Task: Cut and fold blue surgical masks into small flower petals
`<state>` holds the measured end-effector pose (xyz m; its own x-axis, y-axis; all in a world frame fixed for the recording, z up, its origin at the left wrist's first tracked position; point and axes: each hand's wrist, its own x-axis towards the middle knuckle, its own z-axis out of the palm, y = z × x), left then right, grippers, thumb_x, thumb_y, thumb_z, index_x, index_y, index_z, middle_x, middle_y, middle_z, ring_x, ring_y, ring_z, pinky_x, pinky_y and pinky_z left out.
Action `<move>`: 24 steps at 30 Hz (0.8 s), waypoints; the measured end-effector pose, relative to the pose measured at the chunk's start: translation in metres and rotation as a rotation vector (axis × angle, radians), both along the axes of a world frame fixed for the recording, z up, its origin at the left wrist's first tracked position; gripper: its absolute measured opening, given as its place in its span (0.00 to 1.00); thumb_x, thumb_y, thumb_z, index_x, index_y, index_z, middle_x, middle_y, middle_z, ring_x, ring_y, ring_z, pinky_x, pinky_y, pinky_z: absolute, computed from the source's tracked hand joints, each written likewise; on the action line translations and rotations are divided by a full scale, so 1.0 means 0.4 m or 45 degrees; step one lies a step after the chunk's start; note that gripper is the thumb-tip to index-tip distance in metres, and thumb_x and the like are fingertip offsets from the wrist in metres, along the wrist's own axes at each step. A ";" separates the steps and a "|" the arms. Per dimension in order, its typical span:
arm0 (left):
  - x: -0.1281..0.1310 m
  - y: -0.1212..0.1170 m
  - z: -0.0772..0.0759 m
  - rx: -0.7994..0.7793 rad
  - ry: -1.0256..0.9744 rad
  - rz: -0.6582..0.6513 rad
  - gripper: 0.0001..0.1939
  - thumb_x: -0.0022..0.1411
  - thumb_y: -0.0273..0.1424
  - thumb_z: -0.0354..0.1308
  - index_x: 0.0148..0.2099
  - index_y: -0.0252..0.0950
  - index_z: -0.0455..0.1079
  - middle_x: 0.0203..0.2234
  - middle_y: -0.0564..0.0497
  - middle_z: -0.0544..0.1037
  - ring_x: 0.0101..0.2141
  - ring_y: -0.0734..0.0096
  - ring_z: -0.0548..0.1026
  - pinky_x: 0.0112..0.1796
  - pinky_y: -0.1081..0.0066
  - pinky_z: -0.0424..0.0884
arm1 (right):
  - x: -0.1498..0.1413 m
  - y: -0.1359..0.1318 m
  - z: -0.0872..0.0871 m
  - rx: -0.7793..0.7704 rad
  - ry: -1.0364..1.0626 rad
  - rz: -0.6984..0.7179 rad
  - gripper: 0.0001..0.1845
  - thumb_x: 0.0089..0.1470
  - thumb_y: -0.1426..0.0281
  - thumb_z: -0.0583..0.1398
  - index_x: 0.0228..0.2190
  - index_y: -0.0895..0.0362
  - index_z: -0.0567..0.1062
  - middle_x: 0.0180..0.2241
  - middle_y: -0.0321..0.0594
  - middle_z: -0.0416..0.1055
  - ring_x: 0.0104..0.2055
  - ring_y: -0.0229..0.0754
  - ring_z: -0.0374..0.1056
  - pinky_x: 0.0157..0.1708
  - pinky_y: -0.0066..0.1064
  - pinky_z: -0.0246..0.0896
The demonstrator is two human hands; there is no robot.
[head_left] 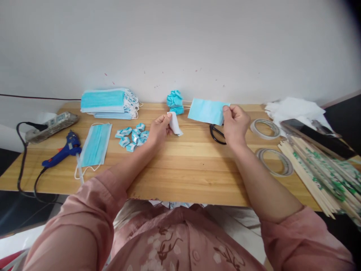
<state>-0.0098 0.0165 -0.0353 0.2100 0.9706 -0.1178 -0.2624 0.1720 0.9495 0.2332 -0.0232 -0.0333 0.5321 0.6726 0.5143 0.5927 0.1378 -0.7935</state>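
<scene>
Two cut pieces are held over the far half of the tabletop (pixel 180 169): a flat blue sheet (pixel 208 111), its right end gripped between the right hand's (pixel 236 124) thumb and fingers, and a curled white piece (pixel 175 124), pinched by the left hand's (pixel 159 130) fingertips. Black scissor handles (pixel 216 135) lie beside the right hand. Between the hands, toward the far edge, sit crinkled blue flowers (pixel 175 99). Small folded pieces (pixel 132 137) lie beside the left hand; stacked face masks (pixel 103 101) occupy the far left corner, a glue gun (pixel 63 153) the left side. Near the right edge are two tape rolls (pixel 265 129) and wooden sticks (pixel 310 177).
</scene>
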 end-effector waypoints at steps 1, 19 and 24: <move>-0.004 0.005 0.002 0.029 0.002 0.030 0.24 0.64 0.48 0.66 0.29 0.37 0.62 0.18 0.60 0.63 0.18 0.81 0.64 0.19 0.79 0.60 | 0.000 0.002 -0.001 0.013 0.019 0.010 0.17 0.64 0.57 0.58 0.25 0.51 0.65 0.21 0.29 0.54 0.23 0.38 0.54 0.25 0.32 0.53; -0.060 -0.112 0.081 1.322 1.553 -0.716 0.10 0.67 0.28 0.58 0.33 0.34 0.77 0.32 0.46 0.83 0.35 0.65 0.78 0.37 0.68 0.68 | -0.021 0.005 0.004 -0.029 -0.052 0.043 0.06 0.57 0.65 0.61 0.29 0.52 0.73 0.26 0.36 0.73 0.28 0.43 0.69 0.34 0.36 0.66; -0.110 -0.224 0.040 1.559 1.563 -0.864 0.13 0.74 0.34 0.54 0.39 0.35 0.77 0.41 0.42 0.83 0.43 0.60 0.79 0.50 0.58 0.72 | 0.002 0.008 -0.003 -0.216 -0.264 0.035 0.09 0.57 0.71 0.60 0.39 0.54 0.79 0.35 0.43 0.80 0.36 0.49 0.75 0.43 0.43 0.71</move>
